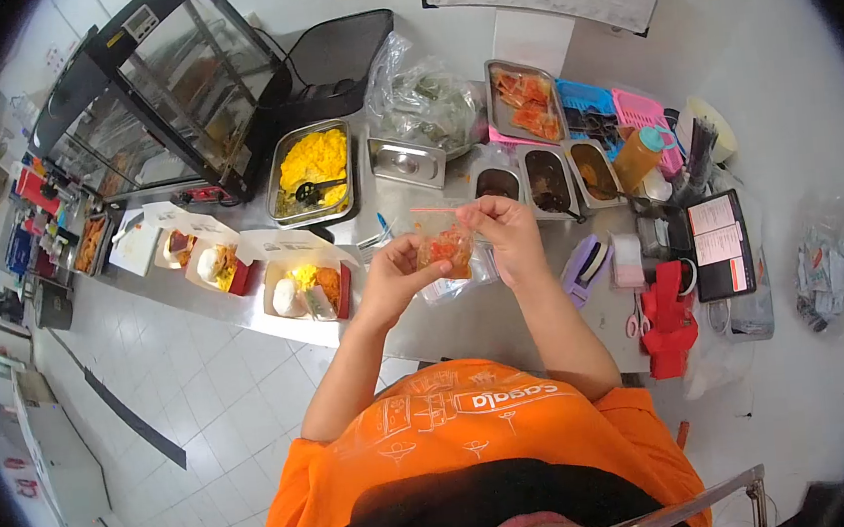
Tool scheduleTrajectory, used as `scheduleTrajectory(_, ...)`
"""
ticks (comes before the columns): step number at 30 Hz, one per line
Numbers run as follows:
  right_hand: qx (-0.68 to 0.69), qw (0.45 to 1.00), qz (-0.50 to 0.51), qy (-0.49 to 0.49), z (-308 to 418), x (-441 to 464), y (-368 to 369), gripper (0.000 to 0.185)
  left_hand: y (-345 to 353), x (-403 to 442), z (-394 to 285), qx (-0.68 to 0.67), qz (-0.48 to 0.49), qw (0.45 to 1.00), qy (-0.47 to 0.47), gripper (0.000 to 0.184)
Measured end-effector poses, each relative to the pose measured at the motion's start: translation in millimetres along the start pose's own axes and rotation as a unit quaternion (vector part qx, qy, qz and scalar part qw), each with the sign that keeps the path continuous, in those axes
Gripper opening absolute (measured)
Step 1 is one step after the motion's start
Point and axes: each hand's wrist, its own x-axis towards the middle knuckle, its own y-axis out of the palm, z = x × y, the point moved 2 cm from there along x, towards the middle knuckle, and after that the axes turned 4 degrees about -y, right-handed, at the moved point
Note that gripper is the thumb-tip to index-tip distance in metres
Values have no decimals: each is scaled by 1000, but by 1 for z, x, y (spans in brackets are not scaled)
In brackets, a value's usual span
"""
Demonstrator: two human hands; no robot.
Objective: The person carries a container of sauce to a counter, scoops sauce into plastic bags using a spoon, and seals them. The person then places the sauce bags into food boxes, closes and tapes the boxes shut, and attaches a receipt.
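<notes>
Clear bag: held up between both hands above the front part of the counter, packed with red and orange bits, bottom bulging.
Pinkish strip: lying across the bag's top, stretching left from the right fingertips.
Left hand: fingers curled in, thumb pressed on the bag's left side; only a narrow gap leftward to the nearest box.
Right hand: thumb and fingertips pinched together at the bag's upper right; sauce pans just beyond.
Counter: steel, front edge running close to the orange shirt; room below the bag, down to that edge.
Nearest box: lid raised and tipped back, holding rice, yellow egg and a fried piece; set close to the front edge.
Second box: farther left, near the first, lid also up, along the same edge.
Egg tray: beyond the left hand, with a black slotted spoon lying inside.
Steel lid: beyond the bag, between egg tray and sauce pans.
Sauce pans: three side by side, crowding the far side of the right hand.
Purple tape dispenser: right of the right wrist, near, narrowing sideways room.
Tablet: toward the counter's right end, well apart from both hands.
Floor: pale tiles, wide past the front edge at left.
</notes>
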Motion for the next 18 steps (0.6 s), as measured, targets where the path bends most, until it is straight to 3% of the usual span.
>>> scheduleTrajectory(7,-5,999,0,34,-14,4,7,12,-8,-7,5,-15,-27,999,10,25)
scheduleTrajectory(13,-9,998,52,44,-21,8,15,9,-21,-5,14,-60,-53,996,-29,10)
scheduleTrajectory(18,-34,996,74,39,-33,11,19,4,-35,-3,23,-25,-78,996,-17,17)
